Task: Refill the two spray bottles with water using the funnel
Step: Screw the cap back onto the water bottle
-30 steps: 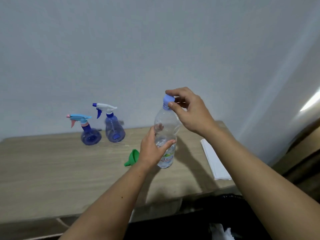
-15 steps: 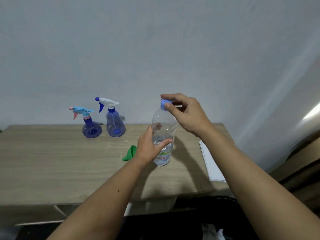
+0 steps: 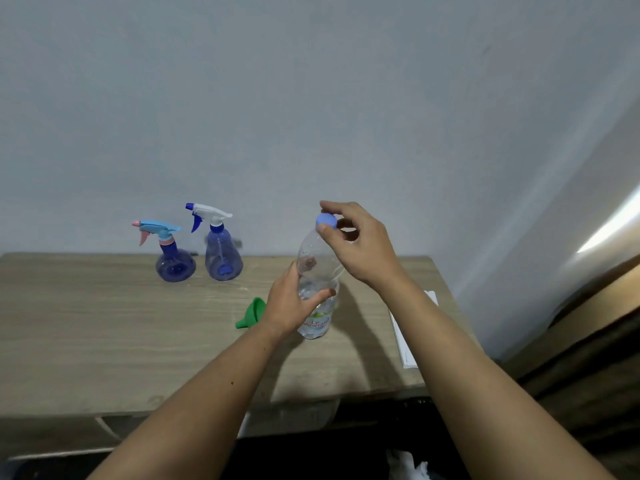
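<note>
My left hand [image 3: 289,303] is gripping a clear water bottle [image 3: 317,289] labelled "Le Minerale", standing on the table [image 3: 104,341], while my right hand [image 3: 360,244] is pinching its blue cap [image 3: 326,220].

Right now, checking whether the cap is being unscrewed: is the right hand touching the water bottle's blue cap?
Touching. The head view shows the right hand pinching the blue cap between thumb and fingers.

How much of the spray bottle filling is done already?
Nothing is filled yet. Both spray bottles stand at the back with their trigger tops on, and the green funnel lies on the table. The left hand grips the water bottle while the right hand pinches its blue cap. Opening, funnelling and pouring remain.
</note>
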`<state>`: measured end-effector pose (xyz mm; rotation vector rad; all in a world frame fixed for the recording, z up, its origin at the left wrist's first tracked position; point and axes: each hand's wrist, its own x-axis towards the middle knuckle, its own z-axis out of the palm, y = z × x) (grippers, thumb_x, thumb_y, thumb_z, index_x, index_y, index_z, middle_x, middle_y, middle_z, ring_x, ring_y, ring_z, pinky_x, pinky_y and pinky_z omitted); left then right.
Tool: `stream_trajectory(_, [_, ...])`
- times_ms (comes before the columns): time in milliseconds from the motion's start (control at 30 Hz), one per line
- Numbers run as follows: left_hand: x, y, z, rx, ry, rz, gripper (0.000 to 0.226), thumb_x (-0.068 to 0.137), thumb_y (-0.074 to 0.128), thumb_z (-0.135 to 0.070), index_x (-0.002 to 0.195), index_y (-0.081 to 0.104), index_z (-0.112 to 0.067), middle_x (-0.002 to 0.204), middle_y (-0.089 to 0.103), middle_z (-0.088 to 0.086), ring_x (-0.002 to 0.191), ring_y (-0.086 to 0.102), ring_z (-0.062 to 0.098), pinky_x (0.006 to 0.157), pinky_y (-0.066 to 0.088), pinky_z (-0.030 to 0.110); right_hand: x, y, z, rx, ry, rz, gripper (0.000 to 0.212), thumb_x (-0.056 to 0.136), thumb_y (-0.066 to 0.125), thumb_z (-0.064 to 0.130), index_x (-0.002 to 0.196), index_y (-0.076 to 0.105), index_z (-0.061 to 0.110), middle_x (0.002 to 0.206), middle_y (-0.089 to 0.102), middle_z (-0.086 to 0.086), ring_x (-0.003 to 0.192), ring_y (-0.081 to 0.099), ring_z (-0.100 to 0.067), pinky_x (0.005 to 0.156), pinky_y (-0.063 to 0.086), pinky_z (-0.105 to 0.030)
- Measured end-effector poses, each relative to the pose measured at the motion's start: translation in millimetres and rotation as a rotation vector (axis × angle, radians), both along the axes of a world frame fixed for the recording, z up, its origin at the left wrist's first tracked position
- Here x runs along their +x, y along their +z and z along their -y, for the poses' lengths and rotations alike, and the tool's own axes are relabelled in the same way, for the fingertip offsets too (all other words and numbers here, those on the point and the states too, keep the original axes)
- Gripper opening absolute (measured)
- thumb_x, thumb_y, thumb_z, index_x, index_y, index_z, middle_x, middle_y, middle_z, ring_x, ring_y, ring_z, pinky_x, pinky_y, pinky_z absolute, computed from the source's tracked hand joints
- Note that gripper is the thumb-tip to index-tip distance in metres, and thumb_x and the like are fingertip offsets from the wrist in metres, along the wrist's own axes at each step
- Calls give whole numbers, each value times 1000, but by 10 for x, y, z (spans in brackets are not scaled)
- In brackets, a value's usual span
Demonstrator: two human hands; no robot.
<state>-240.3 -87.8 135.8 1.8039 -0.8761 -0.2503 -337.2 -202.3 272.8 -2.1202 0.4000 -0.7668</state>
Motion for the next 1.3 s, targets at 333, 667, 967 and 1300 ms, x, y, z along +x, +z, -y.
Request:
stream_trajectory(333, [49, 31, -38, 61, -59, 8, 74, 80, 89, -44, 141, 54, -21, 136, 65, -7, 119, 59, 8, 99, 44, 23, 17, 15, -185, 159, -176, 27, 34, 83, 89, 33, 110, 72, 20, 104, 73, 10, 93, 66, 0, 85, 57, -17])
stream_trajectory(667, [114, 107, -93, 82, -104, -43, 76, 79, 91, -42, 142, 55, -20, 136, 67, -4, 121, 62, 12, 98, 44, 23, 82, 26, -308, 79, -233, -23, 17, 91, 81, 22, 107, 77, 20, 105, 76, 9, 85, 65, -3, 80, 50, -12])
stream_trajectory(967, [142, 81, -101, 75, -131, -78, 84, 75, 93, -48, 144, 54, -20, 142, 63, -6, 127, 61, 14, 100, 42, 22, 37, 0, -401, 56, -270, -22, 22, 93, 79, 25, 114, 74, 20, 111, 75, 7, 99, 67, -8, 92, 56, -23])
stream_trajectory(1300, [309, -105, -378, 57, -176, -83, 129, 63, 94, -62, 166, 23, -32, 170, 33, -10, 148, 40, 9, 121, 39, 37, -48, -292, -413, 163, -276, 65, 75, 85, 87, 34, 150, 50, 28, 149, 55, 14, 132, 55, -7, 110, 47, -26])
